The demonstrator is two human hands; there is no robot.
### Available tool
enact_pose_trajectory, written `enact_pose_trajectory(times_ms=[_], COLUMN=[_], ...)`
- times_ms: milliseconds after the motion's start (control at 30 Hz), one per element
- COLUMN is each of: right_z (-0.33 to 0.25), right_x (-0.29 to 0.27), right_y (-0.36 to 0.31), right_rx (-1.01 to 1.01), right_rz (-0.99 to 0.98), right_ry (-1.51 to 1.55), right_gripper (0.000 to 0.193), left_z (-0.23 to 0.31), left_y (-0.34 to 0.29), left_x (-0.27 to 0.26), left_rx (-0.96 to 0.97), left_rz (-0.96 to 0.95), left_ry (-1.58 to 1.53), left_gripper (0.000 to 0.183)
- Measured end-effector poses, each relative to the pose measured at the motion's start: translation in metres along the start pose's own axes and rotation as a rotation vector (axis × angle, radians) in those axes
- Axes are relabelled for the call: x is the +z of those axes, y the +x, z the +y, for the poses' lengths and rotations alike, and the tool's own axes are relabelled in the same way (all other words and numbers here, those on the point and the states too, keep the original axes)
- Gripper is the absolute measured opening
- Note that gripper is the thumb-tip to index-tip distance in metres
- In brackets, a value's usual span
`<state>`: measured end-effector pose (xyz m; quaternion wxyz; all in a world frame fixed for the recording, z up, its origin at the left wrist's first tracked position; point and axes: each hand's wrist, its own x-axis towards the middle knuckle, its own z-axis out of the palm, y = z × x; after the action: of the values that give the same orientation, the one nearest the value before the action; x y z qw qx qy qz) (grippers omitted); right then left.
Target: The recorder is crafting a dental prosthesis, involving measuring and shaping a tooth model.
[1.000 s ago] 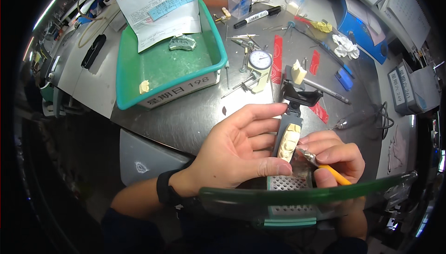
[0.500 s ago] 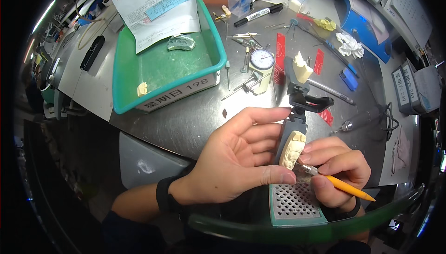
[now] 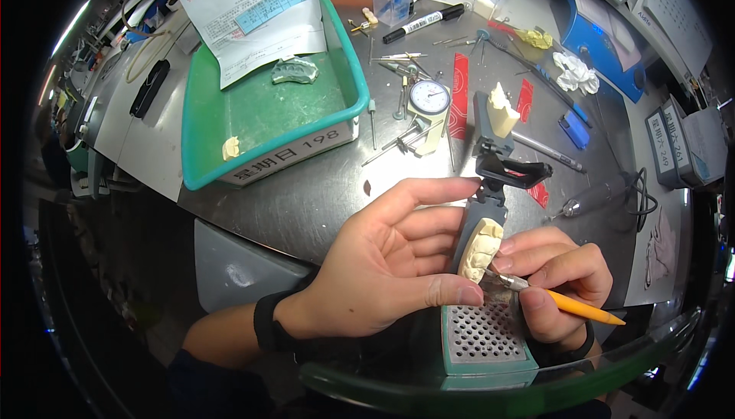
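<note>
My left hand (image 3: 380, 262) is wrapped round a dark grey dental articulator (image 3: 485, 207), thumb near its lower end. On the articulator's near arm sits a cream plaster tooth cast (image 3: 481, 250). A second cream cast (image 3: 501, 115) stands on the far arm, which is swung open away from me. My right hand (image 3: 573, 272) grips an orange-handled tool with a metal collar (image 3: 586, 308) like a pen. Its tip is at the lower right edge of the near cast; the exact shape of the tip is hard to make out. Some right fingertips rest against the cast's side.
Beneath my hands is a perforated metal grate in a green frame (image 3: 490, 335). A green tray (image 3: 354, 74) holds a paper slip, a grey-green impression piece and a small cream piece. Behind lie a dial gauge (image 3: 429, 97), a black marker (image 3: 423, 24), red strips and several slim tools.
The orange tool has tilted slightly, its back end shifting right and up a little. The whole view has moved slightly. Both hands keep their holds.
</note>
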<state>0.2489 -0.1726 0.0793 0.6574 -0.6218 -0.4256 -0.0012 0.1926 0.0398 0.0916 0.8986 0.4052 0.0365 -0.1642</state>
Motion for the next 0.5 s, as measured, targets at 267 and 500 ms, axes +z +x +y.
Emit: enact_pose_trajectory(times_ms=[267, 500], right_z=[0.001, -0.001], right_x=[0.004, 0.004], right_y=[0.001, 0.000], right_rx=[0.061, 0.131], right_rz=[0.052, 0.063], right_ry=[-0.004, -0.014], right_gripper=[0.019, 0.019], left_z=[-0.012, -0.016], left_y=[0.000, 0.002], left_x=[-0.001, 0.000], left_rx=[0.142, 0.185], left_rz=[0.041, 0.064], left_ry=[0.075, 0.107], left_gripper=[0.075, 0.073])
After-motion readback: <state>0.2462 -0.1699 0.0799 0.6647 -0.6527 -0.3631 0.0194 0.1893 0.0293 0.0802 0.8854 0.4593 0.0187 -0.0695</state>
